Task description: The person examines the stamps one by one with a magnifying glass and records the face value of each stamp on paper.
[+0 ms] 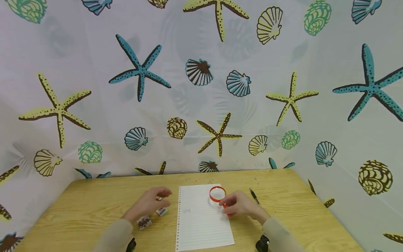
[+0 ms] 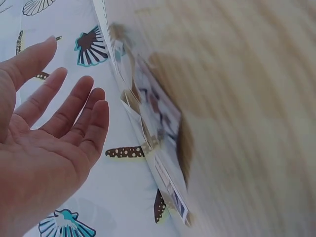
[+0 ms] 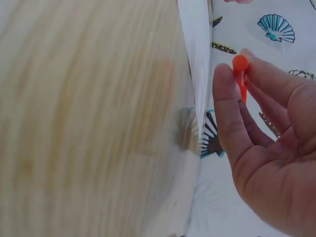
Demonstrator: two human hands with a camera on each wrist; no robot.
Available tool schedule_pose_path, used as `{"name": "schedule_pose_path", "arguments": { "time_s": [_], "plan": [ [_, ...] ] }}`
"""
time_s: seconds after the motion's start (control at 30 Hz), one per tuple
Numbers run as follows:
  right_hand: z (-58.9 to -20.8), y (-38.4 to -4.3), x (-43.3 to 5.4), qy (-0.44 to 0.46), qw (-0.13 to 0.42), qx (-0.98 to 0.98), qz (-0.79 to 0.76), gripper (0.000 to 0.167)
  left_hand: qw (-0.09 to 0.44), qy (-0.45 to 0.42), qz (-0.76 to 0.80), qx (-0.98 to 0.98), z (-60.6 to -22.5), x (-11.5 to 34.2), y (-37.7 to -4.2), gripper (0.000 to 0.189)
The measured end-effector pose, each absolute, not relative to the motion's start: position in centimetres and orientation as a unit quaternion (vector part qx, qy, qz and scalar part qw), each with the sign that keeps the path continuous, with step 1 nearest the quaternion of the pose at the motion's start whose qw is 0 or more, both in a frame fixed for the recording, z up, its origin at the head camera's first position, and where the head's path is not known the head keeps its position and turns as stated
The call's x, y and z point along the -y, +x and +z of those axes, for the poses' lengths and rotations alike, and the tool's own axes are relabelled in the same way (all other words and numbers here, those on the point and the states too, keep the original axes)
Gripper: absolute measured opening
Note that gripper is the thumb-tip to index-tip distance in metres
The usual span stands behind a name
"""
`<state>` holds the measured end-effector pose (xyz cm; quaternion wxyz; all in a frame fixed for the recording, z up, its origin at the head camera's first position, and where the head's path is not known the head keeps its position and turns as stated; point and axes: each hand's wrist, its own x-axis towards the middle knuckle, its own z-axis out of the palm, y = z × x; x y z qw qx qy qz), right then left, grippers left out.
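Observation:
My right hand (image 1: 240,204) pinches the handle of a red-rimmed magnifying glass (image 1: 218,201) between thumb and fingers. The round lens is over the upper right part of a lined sheet of paper (image 1: 201,227), which bears a small faint pencil-like mark. In the right wrist view the orange-red handle end (image 3: 240,63) pokes out between the fingertips. My left hand (image 1: 148,202) hovers left of the sheet with nothing in its grasp; its fingers are spread and loosely bent in the left wrist view. Beneath and near it lie small printed pieces (image 1: 162,211), partly covered by the hand.
Another small printed piece (image 1: 144,222) lies nearer, beside the left forearm. A black pen (image 1: 253,195) rests on the wooden table (image 1: 302,217) just beyond the right hand. A cloth with starfish and shells (image 1: 176,105) hangs behind and around the table.

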<state>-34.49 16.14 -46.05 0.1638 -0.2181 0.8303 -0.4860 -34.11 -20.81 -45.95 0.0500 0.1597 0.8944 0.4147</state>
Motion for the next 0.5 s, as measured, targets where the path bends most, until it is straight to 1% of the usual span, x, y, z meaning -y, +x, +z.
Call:
{"name": "schedule_pose_path", "arguments": {
  "time_s": [0.17,0.33,0.5],
  "plan": [
    [-46.2,-34.6,-17.2,-0.217,0.147,-0.843,-0.47,0.023,0.053,0.181,0.409,-0.893,-45.6,19.7,-34.2,0.043],
    [-46.2,-34.7,-18.2,-0.213,0.148,-0.846,-0.466,0.024,0.054,0.196,0.419,-0.885,-45.4,18.8,-34.2,0.048],
    [-46.2,-34.8,-19.0,-0.204,0.154,-0.846,-0.468,0.025,0.066,0.201,0.429,-0.878,-45.3,18.2,-34.2,0.05]
  ]
}}
